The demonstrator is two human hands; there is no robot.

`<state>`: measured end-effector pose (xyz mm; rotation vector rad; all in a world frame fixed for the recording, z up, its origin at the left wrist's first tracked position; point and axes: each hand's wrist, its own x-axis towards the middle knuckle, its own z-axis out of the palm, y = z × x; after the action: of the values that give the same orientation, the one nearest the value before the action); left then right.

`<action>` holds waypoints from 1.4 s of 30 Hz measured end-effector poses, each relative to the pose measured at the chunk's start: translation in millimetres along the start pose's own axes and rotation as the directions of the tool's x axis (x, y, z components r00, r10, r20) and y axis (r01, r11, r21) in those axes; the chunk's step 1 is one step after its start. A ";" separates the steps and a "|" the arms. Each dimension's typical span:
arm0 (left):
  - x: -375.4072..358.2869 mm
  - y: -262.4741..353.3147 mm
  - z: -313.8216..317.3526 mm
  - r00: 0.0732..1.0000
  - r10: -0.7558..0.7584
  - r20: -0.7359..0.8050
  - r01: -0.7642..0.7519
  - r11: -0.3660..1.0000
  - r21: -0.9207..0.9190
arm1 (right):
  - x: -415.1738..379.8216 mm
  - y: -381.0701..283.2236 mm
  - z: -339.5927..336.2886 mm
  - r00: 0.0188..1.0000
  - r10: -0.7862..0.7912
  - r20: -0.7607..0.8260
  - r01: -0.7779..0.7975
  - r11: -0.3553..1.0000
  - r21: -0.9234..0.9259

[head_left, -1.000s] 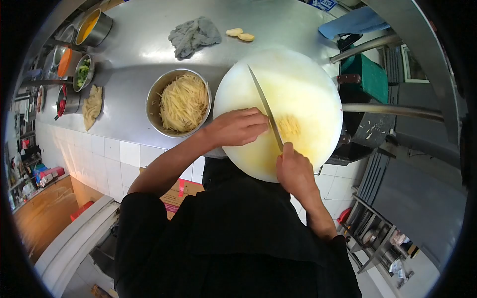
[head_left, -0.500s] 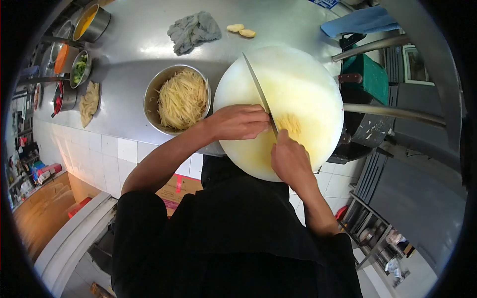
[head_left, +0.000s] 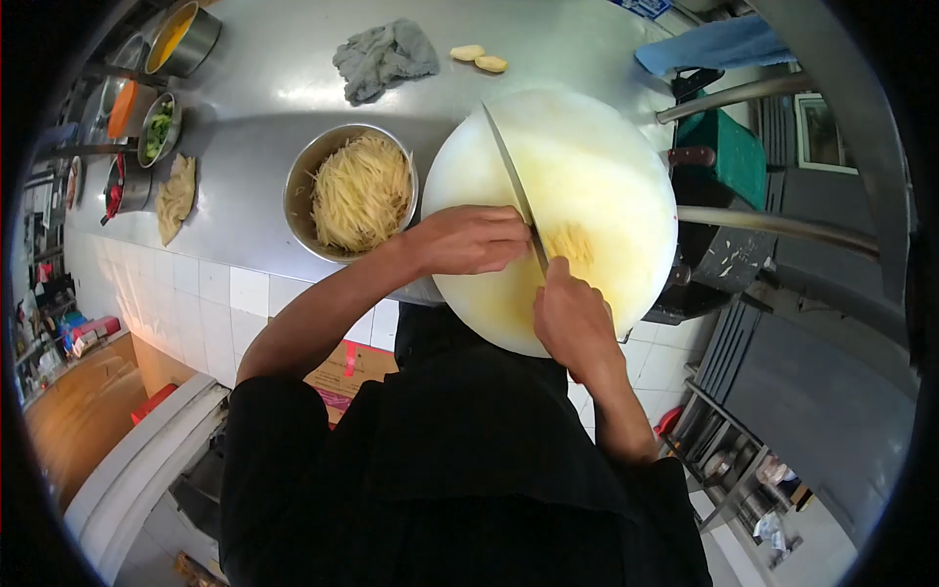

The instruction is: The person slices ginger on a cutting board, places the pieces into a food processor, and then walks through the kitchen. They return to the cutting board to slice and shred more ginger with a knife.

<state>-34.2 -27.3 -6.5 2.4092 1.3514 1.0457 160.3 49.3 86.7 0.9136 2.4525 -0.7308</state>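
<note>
Bright overhead glare, fisheye edges, dark vignette.

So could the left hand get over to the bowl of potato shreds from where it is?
Probably yes. The left hand rests on the cutting board beside the knife, and the bowl stands just to its left on the counter with nothing between them.

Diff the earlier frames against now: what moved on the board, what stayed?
The right hand slid up the knife toward the blade, and the knife tip shifted slightly left; grip kept throughout. The left hand stays pressed beside the blade at the shreds. Nothing was picked up or let go. The board, bowl, rag and two potato pieces are unchanged.
</note>
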 end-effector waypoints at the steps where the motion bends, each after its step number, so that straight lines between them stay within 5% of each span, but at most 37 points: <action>1: -1.5 0.4 -1.1 1.000 -0.004 0.001 0.004 1.000 0.001 | 2.8 0.0 3.2 1.000 -0.003 0.002 0.003 1.000 0.001; 24: -3.6 2.1 -0.7 1.000 0.002 0.026 -0.004 0.996 0.088 | 5.7 6.3 2.5 0.993 -0.057 -0.100 0.058 0.998 0.002; 42: -6.5 -0.5 -0.1 0.999 -0.037 0.040 0.039 0.998 -0.041 | 4.9 0.2 10.7 1.000 -0.012 -0.026 0.013 0.998 0.054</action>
<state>-36.7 -32.3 -9.8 2.3519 1.3438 1.0022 159.1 45.3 75.7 0.9336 2.4734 -0.7981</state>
